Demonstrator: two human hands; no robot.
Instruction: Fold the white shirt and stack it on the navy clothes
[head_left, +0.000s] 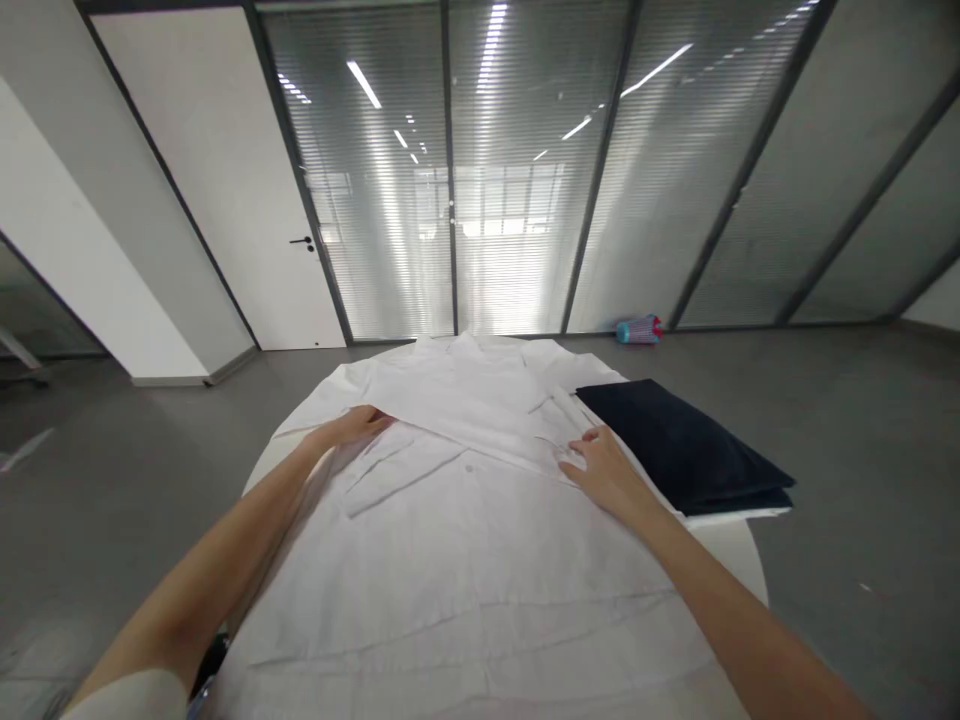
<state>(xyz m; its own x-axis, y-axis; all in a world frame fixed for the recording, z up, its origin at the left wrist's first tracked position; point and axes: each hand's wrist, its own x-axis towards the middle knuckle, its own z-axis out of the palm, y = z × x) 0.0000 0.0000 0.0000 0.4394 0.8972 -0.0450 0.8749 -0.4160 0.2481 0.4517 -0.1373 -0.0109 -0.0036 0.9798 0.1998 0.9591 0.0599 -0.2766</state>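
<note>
White shirt (480, 540) across the frame's centre and bottom.
Left hand (366, 423), left of centre: fingertips hidden at a fold; right hand (598, 466): fingers curled on cloth. Cannot tell if either grips. Dark folded fabric (675, 440) lies right.

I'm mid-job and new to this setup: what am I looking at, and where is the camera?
There is no machine: one person works bare-handed, seen in a single picture from a head-worn camera looking forward and down. A white shirt is spread over a white table, with dark folded cloth to its right. The left hand has its fingertips at a folded edge; the right hand touches the shirt. How firmly either grips is unclear.
</note>
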